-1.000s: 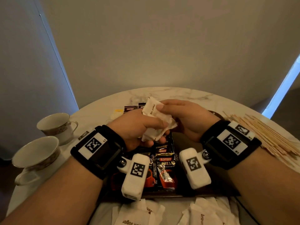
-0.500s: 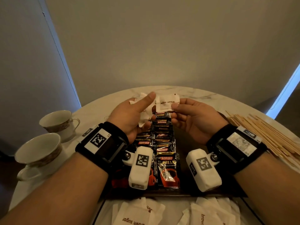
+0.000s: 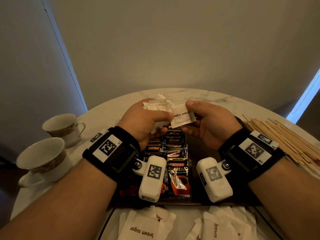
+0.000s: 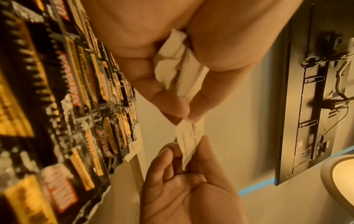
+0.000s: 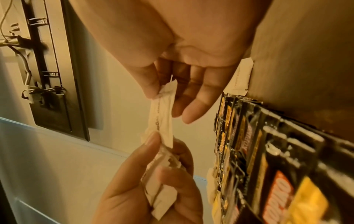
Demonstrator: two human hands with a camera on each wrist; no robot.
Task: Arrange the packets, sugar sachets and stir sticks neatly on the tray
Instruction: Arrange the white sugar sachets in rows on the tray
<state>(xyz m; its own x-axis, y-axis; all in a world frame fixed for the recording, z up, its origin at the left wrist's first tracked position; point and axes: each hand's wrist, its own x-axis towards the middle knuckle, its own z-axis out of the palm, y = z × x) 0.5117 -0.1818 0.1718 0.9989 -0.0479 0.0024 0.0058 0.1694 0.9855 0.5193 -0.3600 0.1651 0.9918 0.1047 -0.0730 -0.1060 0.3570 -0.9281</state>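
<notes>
My left hand (image 3: 164, 121) grips a crumpled bundle of white sugar sachets (image 3: 156, 104) above the far end of the dark tray (image 3: 194, 149). Its thumb and a finger also pinch the left edge of one flat "brown sugar" sachet (image 3: 182, 116). My right hand (image 3: 187, 116) pinches that sachet's right side. The left wrist view shows the sachet (image 4: 188, 136) stretched between both hands, under the bundle (image 4: 172, 60). In the right wrist view the sachet (image 5: 162, 115) runs down to the bundle (image 5: 162, 181). Black Kopiko packets (image 3: 176, 153) lie in overlapping rows on the tray.
Wooden stir sticks (image 3: 285, 137) lie piled on the marble table at the right. Two teacups (image 3: 43, 158) (image 3: 64, 125) stand at the left. Loose brown sugar sachets (image 3: 143, 227) (image 3: 220, 229) lie on the table in front of the tray.
Both hands clutched the bundle together a second ago. They have since moved apart and further from me, and one sachet now lies flat between them, print facing up.
</notes>
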